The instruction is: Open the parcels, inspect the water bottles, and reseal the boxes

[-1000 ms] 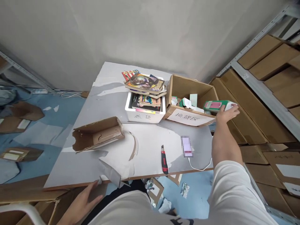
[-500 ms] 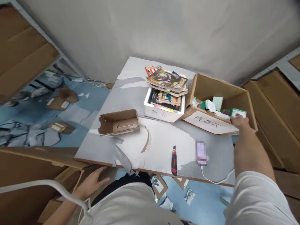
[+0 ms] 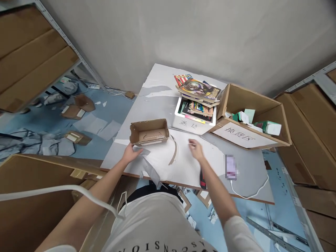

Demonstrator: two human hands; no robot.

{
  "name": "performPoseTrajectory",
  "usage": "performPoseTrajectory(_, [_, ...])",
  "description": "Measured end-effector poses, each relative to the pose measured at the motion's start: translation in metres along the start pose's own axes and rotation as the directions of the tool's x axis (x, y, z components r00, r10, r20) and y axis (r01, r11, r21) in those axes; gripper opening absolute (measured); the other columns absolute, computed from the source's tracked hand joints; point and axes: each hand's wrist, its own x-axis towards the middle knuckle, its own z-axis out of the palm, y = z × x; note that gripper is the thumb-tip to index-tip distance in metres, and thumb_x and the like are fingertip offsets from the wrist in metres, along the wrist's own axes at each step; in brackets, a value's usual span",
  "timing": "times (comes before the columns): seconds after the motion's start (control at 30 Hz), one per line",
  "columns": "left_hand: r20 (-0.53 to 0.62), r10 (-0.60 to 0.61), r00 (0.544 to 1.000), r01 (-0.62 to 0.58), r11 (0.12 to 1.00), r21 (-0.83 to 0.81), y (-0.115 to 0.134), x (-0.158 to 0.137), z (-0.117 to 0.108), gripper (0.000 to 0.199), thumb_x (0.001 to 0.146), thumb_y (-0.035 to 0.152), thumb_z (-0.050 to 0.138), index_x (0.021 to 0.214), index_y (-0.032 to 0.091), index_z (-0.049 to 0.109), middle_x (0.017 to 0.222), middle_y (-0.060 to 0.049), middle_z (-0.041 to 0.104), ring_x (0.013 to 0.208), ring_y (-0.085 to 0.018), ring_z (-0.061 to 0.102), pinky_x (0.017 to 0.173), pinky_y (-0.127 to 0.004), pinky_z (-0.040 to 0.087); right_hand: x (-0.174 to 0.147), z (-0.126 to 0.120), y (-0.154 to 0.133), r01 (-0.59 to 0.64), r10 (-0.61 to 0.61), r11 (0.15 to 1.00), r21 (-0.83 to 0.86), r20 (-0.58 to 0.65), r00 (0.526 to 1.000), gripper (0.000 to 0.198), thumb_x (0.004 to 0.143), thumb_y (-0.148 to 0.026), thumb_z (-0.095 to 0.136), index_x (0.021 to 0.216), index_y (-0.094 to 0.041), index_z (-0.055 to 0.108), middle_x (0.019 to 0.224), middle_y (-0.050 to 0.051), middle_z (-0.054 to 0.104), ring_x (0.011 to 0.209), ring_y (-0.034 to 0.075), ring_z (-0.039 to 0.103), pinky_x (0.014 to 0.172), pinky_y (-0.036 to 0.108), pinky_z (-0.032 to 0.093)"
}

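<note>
My left hand (image 3: 132, 154) is at the near left corner of a small open cardboard box (image 3: 157, 140), its thumb spread from the fingers. The fingertips are partly hidden by the box edge, and they seem to touch it. Over the middle of the table hovers my right hand (image 3: 196, 149), slightly blurred, fingers loosely bent and apart with nothing between them. Below my right forearm lies a red and black utility knife (image 3: 202, 182), partly covered by the arm. A curved strip of brown cardboard (image 3: 174, 150) rests between the small box and my right hand.
A white bin (image 3: 193, 127) piled with books (image 3: 201, 89) stands at the back, beside a large carton (image 3: 285, 122) holding green and white boxes (image 3: 273, 128). A phone (image 3: 231, 167) with a white cable lies at the right. Torn grey wrapping (image 3: 151, 171) hangs over the front edge.
My right hand has let go of a green and white box in the large carton and moved left over the table. My left hand has risen from below the edge to the small cardboard box.
</note>
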Motion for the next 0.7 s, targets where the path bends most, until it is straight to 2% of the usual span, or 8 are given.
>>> performPoseTrajectory(0.07, [0.015, -0.019, 1.0, 0.02, 0.996, -0.082, -0.003, 0.007, 0.007, 0.059, 0.062, 0.038, 0.073, 0.112, 0.016, 0.05, 0.124, -0.017, 0.058, 0.119, -0.034, 0.053, 0.092, -0.047, 0.047, -0.014, 0.066, -0.013, -0.039, 0.016, 0.993, 0.111, 0.194, 0.981, 0.029, 0.086, -0.028, 0.061, 0.112, -0.016, 0.06, 0.111, 0.007, 0.063, 0.091, 0.015, 0.064, 0.078, 0.032, 0.055])
performPoseTrajectory(0.1, [0.021, -0.034, 0.999, 0.037, 0.992, -0.12, -0.005, 0.009, 0.01, 0.057, 0.063, 0.036, 0.072, 0.111, 0.017, 0.049, 0.124, -0.017, 0.058, 0.12, -0.033, 0.053, 0.093, -0.047, 0.046, -0.017, 0.092, -0.017, -0.089, 0.037, 0.98, 0.175, 0.28, 0.959, 0.034, 0.08, -0.019, 0.065, 0.114, -0.019, 0.059, 0.114, 0.007, 0.063, 0.096, 0.018, 0.064, 0.079, 0.034, 0.055])
performPoseTrajectory(0.17, [0.014, -0.052, 0.999, 0.054, 0.983, -0.177, -0.008, 0.012, 0.013, 0.053, 0.065, 0.033, 0.07, 0.111, 0.018, 0.047, 0.123, -0.016, 0.059, 0.119, -0.03, 0.054, 0.094, -0.046, 0.045, -0.019, 0.127, -0.022, -0.219, 0.084, 0.927, 0.306, 0.399, 0.913, 0.054, 0.072, -0.01, 0.064, 0.123, -0.022, 0.052, 0.125, 0.009, 0.058, 0.113, 0.022, 0.059, 0.088, 0.039, 0.052])
performPoseTrajectory(0.23, [0.002, -0.047, 0.999, 0.047, 0.98, -0.191, -0.008, 0.012, 0.014, 0.05, 0.067, 0.033, 0.068, 0.11, 0.019, 0.048, 0.121, -0.015, 0.059, 0.117, -0.028, 0.055, 0.094, -0.045, 0.045, -0.017, 0.143, -0.026, -0.275, 0.106, 0.883, 0.381, 0.409, 0.906, 0.06, 0.07, -0.011, 0.061, 0.128, -0.022, 0.045, 0.133, 0.009, 0.053, 0.124, 0.023, 0.051, 0.1, 0.044, 0.044])
performPoseTrajectory(0.33, [-0.025, 0.007, 1.0, -0.011, 0.984, -0.178, -0.001, 0.005, 0.01, 0.047, 0.069, 0.037, 0.066, 0.11, 0.018, 0.05, 0.116, -0.012, 0.061, 0.111, -0.026, 0.057, 0.094, -0.043, 0.046, -0.02, 0.137, -0.029, -0.239, 0.09, 0.867, 0.437, 0.334, 0.938, 0.051, 0.073, -0.015, 0.055, 0.122, -0.02, 0.043, 0.128, 0.01, 0.055, 0.12, 0.021, 0.052, 0.106, 0.042, 0.038])
performPoseTrajectory(0.47, [-0.059, 0.144, 0.988, -0.152, 0.972, -0.178, 0.022, -0.018, 0.01, 0.048, 0.078, 0.043, 0.059, 0.117, 0.016, 0.054, 0.113, -0.012, 0.06, 0.103, -0.023, 0.059, 0.088, -0.038, 0.05, -0.046, 0.093, -0.021, -0.189, 0.101, 0.884, 0.427, 0.221, 0.97, 0.039, 0.079, -0.023, 0.05, 0.117, -0.019, 0.045, 0.114, 0.011, 0.06, 0.101, 0.02, 0.06, 0.094, 0.038, 0.046])
performPoseTrajectory(0.6, [0.048, 0.223, 0.974, -0.215, 0.967, -0.136, 0.043, -0.039, 0.031, 0.048, 0.082, 0.045, 0.053, 0.12, 0.015, 0.058, 0.104, -0.01, 0.058, 0.093, -0.022, 0.06, 0.077, -0.034, 0.054, -0.088, 0.05, 0.0, -0.274, 0.241, 0.919, 0.282, 0.147, 0.959, 0.038, 0.083, -0.033, 0.048, 0.119, -0.02, 0.049, 0.101, 0.009, 0.063, 0.089, 0.021, 0.06, 0.085, 0.038, 0.049])
performPoseTrajectory(0.7, [0.181, 0.231, 0.956, -0.217, 0.972, -0.094, 0.045, -0.045, 0.053, 0.051, 0.079, 0.044, 0.056, 0.121, 0.015, 0.059, 0.095, -0.008, 0.055, 0.086, -0.021, 0.06, 0.073, -0.033, 0.054, -0.11, 0.037, 0.019, -0.348, 0.331, 0.915, 0.203, 0.113, 0.937, 0.039, 0.084, -0.036, 0.046, 0.119, -0.02, 0.052, 0.097, 0.008, 0.064, 0.087, 0.022, 0.06, 0.084, 0.039, 0.049])
